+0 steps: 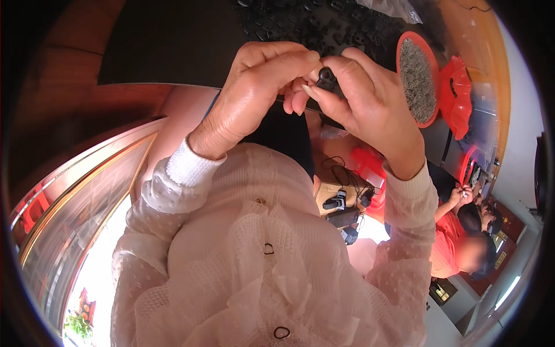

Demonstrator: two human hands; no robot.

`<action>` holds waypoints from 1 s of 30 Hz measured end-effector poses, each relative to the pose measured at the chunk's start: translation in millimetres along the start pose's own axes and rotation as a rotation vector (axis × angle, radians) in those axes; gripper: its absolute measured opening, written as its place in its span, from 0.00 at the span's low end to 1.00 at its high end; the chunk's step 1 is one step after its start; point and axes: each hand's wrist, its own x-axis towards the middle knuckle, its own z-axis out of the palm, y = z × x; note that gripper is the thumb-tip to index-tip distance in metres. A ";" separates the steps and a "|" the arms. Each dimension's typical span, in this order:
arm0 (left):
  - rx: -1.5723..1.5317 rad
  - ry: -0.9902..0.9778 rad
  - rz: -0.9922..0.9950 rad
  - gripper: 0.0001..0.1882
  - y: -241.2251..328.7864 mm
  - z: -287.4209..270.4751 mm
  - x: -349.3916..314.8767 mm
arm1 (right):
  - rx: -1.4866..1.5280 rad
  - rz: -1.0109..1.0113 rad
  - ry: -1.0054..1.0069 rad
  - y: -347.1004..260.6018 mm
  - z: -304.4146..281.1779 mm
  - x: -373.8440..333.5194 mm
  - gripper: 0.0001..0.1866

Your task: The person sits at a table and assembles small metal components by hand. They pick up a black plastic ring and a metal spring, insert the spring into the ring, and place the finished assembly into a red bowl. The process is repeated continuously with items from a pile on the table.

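Both hands meet at chest height over the near edge of the black table. My right hand (370, 95) is closed, its thumb and index finger pinching a small black plastic piece (326, 79) with a round hole, like a cord lock. Right against it, my left hand (254, 81) has its thumb and fingers curled together; anything between those fingertips is hidden. Beyond the hands, many loose small black plastic parts (300, 26) lie spread over the black tabletop (167, 46).
An orange-red bowl (433, 113) of tiny grey metal pieces stands to the right, beside a red scalloped dish (455, 95). Clear plastic bags (399, 8) lie at the far edge. A cardboard box (329, 194) with cables is below right. Another person in red (445, 243) sits at the right.
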 end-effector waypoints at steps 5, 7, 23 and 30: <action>0.132 0.029 -0.021 0.11 0.1 6.9 2.0 | -0.040 0.032 -0.065 1.5 -0.9 -1.9 0.15; 0.160 0.017 -0.015 0.10 0.5 8.5 2.2 | -0.050 0.044 -0.079 2.6 0.2 -4.8 0.16; 0.424 -0.252 0.129 0.08 -6.5 -4.5 -3.3 | 0.124 0.065 -0.200 -4.2 -6.1 -11.2 0.20; 0.744 -0.331 0.262 0.07 1.2 -9.0 -9.2 | 0.127 0.052 -0.201 -13.9 -5.3 -13.0 0.19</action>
